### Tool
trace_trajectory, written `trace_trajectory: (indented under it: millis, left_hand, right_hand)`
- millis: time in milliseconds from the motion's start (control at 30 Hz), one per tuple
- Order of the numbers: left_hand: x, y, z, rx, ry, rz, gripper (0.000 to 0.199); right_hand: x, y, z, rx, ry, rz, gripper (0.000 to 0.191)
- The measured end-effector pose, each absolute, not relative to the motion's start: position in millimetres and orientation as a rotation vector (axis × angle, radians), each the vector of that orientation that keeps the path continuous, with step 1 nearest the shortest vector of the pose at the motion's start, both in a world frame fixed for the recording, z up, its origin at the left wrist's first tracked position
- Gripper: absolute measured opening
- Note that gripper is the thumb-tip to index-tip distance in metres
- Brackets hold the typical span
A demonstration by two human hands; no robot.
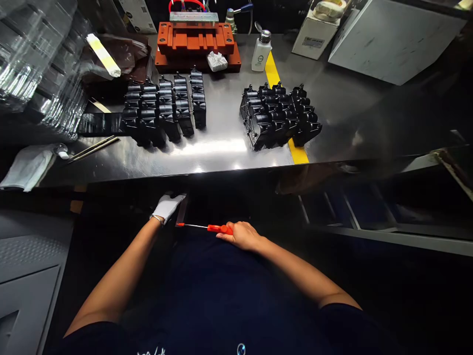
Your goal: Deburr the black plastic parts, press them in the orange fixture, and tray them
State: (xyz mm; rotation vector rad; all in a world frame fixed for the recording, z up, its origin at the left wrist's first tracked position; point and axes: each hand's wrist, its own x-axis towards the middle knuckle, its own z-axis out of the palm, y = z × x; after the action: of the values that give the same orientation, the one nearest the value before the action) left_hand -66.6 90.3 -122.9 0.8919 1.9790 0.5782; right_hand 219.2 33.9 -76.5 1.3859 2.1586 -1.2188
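My left hand (pixel 168 206), in a white glove, is closed at the top of a dark, flat piece (pixel 182 213) in front of my body. The piece blends into the dark background, so its full shape is hidden. Bare and closed, my right hand (pixel 242 235) grips the red handle of a tool with a thin metal shaft (pixel 195 226). The shaft points left, and its red end touches or nearly touches the lower part of the dark piece. Both hands are below the bench's front edge.
On the metal bench (pixel 221 160) stand black ribbed parts (pixel 162 111) in rows at left and a second black group (pixel 279 116) at right. Behind are an orange fixture (pixel 195 42) and a white bottle (pixel 261 52). Clear plastic trays (pixel 40 64) are stacked far left.
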Motion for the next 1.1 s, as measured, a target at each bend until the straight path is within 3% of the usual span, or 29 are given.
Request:
trace_trajectory:
  millis: [200, 367, 667, 867, 967, 1100]
  left_hand:
    - [-55.0, 88.8, -111.3, 0.935, 1.98, 0.502, 0.036]
    - [-58.6, 78.1, -99.7, 1.047, 2.024, 0.334, 0.059]
    - [-62.4, 68.3, -89.9, 1.306, 1.926, 0.162, 0.06]
    - [-57.1, 73.1, -89.4, 1.342, 1.957, 0.056, 0.073]
    - [-48.6, 74.2, -63.2, 1.358, 1.976, -0.117, 0.072]
    - [-34.0, 81.1, 13.4, 1.384, 1.68, -0.146, 0.056]
  right_hand:
    - [219.6, 35.5, -78.0, 1.378, 2.183, -1.195, 0.071]
    - [230.1, 50.9, -77.9, 1.635, 2.099, -1.121, 0.069]
    - [240.0, 59.6, -81.9, 1.712, 2.098, -1.152, 0.07]
    - [246.8, 58.8, -82.2, 1.753, 2.091, -1.268, 0.067]
    - [265.3, 59.0, -84.5, 1.749, 2.102, -1.447, 0.062]
    - [300.4, 54.3, -95.1, 1.916, 2.038, -1.641, 0.051]
